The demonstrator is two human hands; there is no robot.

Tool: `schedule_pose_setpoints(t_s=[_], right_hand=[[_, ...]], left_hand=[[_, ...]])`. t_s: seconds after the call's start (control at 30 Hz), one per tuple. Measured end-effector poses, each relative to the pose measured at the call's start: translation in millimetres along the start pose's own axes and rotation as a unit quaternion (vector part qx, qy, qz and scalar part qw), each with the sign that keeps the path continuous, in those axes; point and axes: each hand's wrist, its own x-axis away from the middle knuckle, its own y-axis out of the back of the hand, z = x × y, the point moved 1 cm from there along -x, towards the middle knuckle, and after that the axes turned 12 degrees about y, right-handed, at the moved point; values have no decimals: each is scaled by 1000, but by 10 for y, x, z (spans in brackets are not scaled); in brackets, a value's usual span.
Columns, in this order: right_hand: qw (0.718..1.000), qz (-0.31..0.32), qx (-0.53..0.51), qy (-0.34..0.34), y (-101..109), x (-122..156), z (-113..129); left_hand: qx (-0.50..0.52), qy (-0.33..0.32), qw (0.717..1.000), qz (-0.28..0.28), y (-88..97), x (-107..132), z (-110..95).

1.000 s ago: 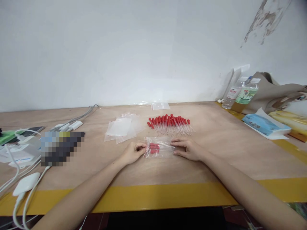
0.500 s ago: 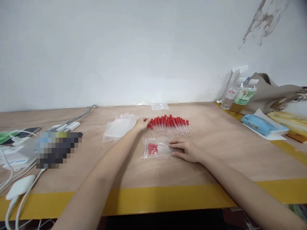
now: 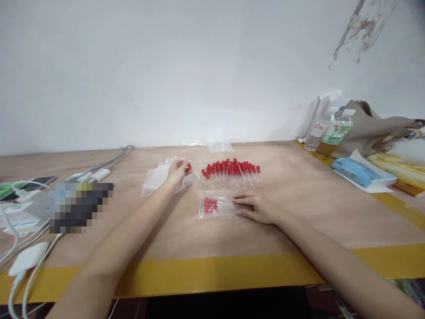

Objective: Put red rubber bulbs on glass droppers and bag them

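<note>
Dropper [image 3: 189, 167] in left hand [image 3: 175, 173] grip

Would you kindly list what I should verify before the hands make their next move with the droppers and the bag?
1. Left hand pinches one red-capped dropper: ok.
2. Right hand presses the clear bag flat on the table: ok.
3. Bag's mouth open: cannot tell.
4. Loose droppers lie in a row behind the bag, apart from it: ok.
5. Empty bags lie beside the row, under the left hand: ok.
</note>
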Motion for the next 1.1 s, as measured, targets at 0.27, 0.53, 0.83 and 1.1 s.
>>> schedule_pose_setpoints(t_s=[0.27, 0.53, 0.83, 1.1], right_hand=[[1000, 1, -11, -10, 6, 0, 0], [1000, 6, -4, -17, -5, 10, -10], [1000, -8, -4, -4, -5, 6, -6], [1000, -18, 8, -4, -14, 7, -8]], left_hand=[[90, -21, 993, -75, 606, 685, 267], [133, -21, 987, -92, 316, 782, 434], [-61, 0, 998, 31, 161, 807, 553], [-184, -75, 978, 63, 145, 738, 571]])
